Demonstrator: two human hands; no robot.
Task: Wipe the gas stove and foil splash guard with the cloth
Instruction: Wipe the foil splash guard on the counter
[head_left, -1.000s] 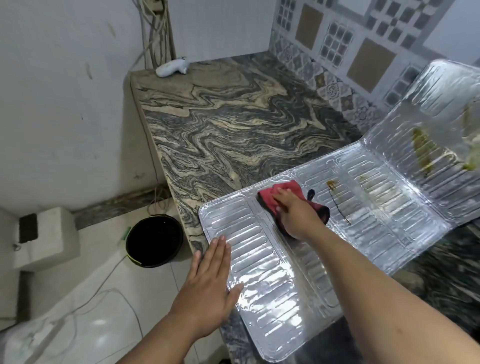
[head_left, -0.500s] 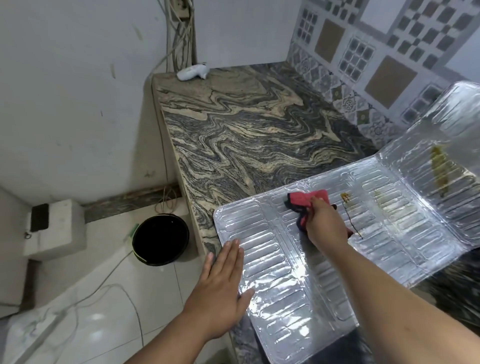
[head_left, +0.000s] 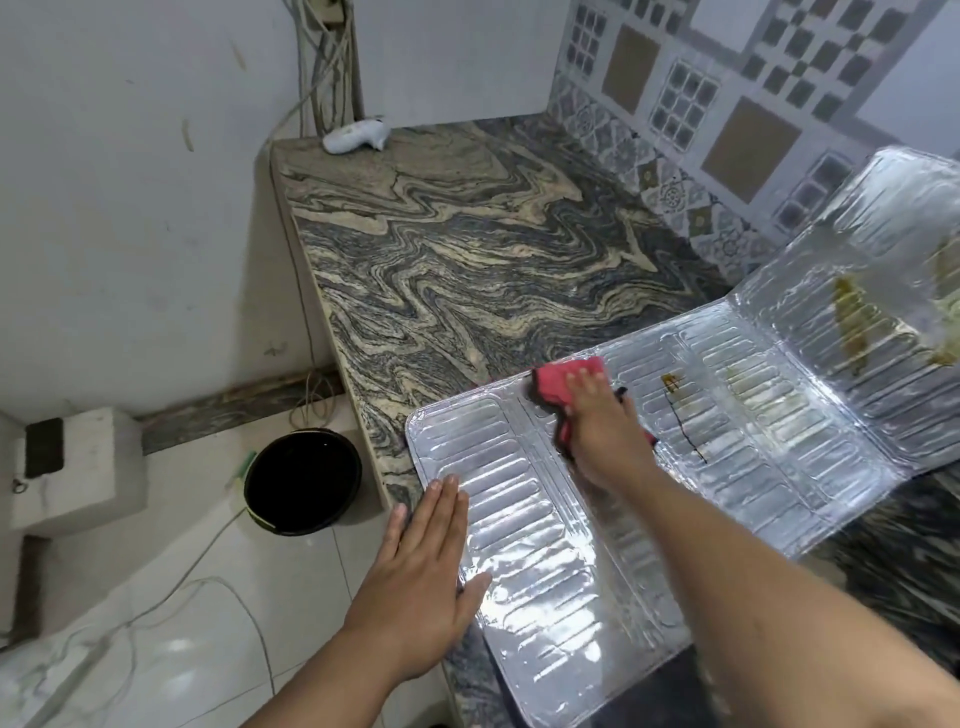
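Head view: foil splash guard lies flat on the marble counter, its right panel folded upward, with brown stains on the right sections. Right hand presses down on the red cloth at the guard's far edge, fingers gripping it. Left hand is flat and spread, empty, pinning the guard's near-left edge; black bucket on the floor at left.

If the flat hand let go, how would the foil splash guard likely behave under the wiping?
The foil splash guard looks thin and crinkled, so probably light and apt to slide on the counter. Its raised far panel suggests it flexes easily. The left hand pressing flat likely anchors it.
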